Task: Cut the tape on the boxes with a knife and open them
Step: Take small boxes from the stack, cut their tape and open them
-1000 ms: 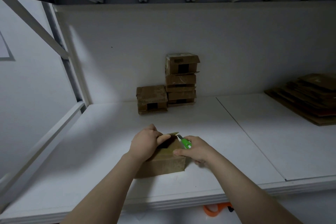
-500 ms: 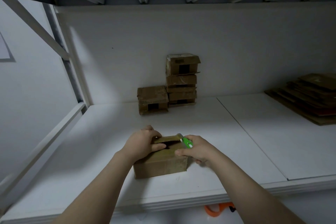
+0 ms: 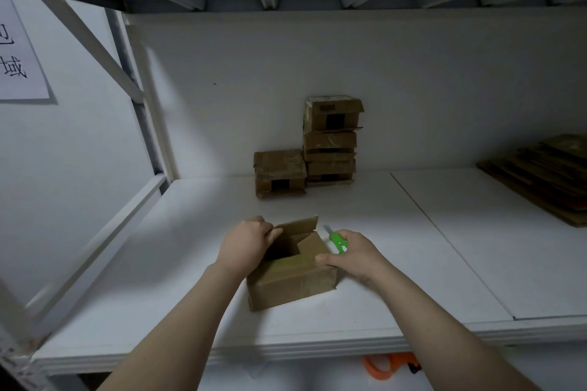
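Your left hand (image 3: pixel 246 244) pinches the box (image 3: pixel 292 279) flap and your right hand (image 3: pixel 355 252) grips the knife (image 3: pixel 337 242), whose bare blade could cut you.

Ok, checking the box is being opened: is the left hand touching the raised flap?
Touching. The head view shows the left hand gripping the raised flap at its edge.

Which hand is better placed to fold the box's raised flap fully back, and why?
Left. The left hand holds the raised flap at its corner; the right hand grips the green knife, with only its thumb resting on the box.
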